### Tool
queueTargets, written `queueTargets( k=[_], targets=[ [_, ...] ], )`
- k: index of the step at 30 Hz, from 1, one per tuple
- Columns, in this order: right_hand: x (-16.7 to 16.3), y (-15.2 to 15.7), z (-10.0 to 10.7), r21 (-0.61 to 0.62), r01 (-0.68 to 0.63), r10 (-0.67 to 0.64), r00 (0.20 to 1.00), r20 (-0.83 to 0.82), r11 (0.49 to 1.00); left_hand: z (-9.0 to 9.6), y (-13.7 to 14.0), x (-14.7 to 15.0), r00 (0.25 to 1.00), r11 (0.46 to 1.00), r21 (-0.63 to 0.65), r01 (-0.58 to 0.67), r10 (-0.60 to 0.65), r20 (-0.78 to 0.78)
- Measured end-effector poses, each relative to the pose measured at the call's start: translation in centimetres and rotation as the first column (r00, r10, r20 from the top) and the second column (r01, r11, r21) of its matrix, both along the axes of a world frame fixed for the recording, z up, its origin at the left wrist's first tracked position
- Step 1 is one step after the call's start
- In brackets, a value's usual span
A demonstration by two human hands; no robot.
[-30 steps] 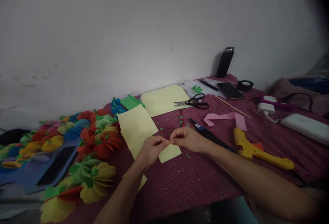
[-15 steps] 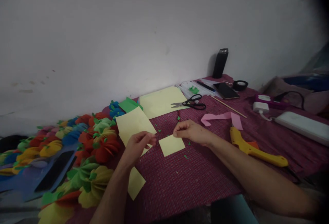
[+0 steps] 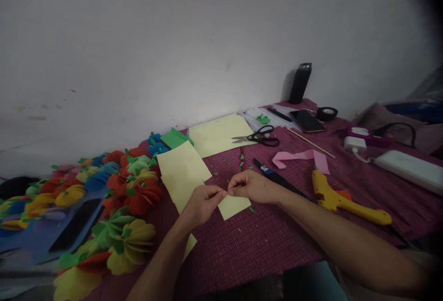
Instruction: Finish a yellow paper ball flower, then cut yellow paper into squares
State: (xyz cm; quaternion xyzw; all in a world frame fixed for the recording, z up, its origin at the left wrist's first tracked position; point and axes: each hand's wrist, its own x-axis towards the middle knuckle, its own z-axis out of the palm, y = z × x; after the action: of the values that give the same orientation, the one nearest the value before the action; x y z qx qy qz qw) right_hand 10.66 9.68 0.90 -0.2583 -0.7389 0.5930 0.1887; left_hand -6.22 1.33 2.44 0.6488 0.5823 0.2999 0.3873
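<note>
A small pale-yellow paper piece point(image 3: 235, 208) is pinched along its far edge by both hands, low over the checked cloth. My left hand point(image 3: 204, 203) has thumb and forefinger closed at the far left corner. Right beside those fingertips, my right hand point(image 3: 255, 186) pinches the same edge, its fingers partly hiding the paper. Larger pale-yellow sheets point(image 3: 182, 167) lie just beyond my left hand. Another small yellow piece point(image 3: 190, 247) shows partly from under my left wrist. Tiny green paper scraps point(image 3: 242, 164) are scattered around the hands.
Colourful paper pumpkins point(image 3: 133, 245) crowd the left side. Scissors point(image 3: 258, 136) rest on a big yellow sheet point(image 3: 221, 132). To the right are a dark tool point(image 3: 277, 176), a pink strip point(image 3: 297, 156), a yellow glue gun point(image 3: 342, 204), a phone point(image 3: 308, 121) and a black bottle point(image 3: 300, 83).
My left hand has moved right and closed on the paper's edge beside my right fingers. The paper has shifted slightly nearer. The dark tool by my right forearm now shows.
</note>
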Motion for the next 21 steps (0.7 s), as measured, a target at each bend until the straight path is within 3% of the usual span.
queueTargets(
  k=[9,15,18,21],
  targets=[
    [1.2,1.0,0.9,-0.123,0.015,-0.017,1.0,-0.017,0.992,1.0,-0.2,-0.4,1.0,1.0,0.009,0.019,-0.019,-0.01],
    [2.3,2.6,1.6,-0.161,0.071,-0.078,0.996,-0.036,0.984,1.4,-0.4,-1.8,0.997,0.997,-0.024,-0.068,0.068,0.034],
    [2.5,2.8,2.0,-0.14,0.133,-0.141,0.989,-0.053,0.981,1.7,-0.5,-2.3,0.993,0.993,-0.047,-0.106,0.109,0.055],
    [2.0,2.1,2.0,-0.079,0.104,-0.11,0.99,-0.083,0.991,1.7,-0.4,-2.2,0.994,0.995,-0.017,-0.097,0.098,0.04]
  ],
)
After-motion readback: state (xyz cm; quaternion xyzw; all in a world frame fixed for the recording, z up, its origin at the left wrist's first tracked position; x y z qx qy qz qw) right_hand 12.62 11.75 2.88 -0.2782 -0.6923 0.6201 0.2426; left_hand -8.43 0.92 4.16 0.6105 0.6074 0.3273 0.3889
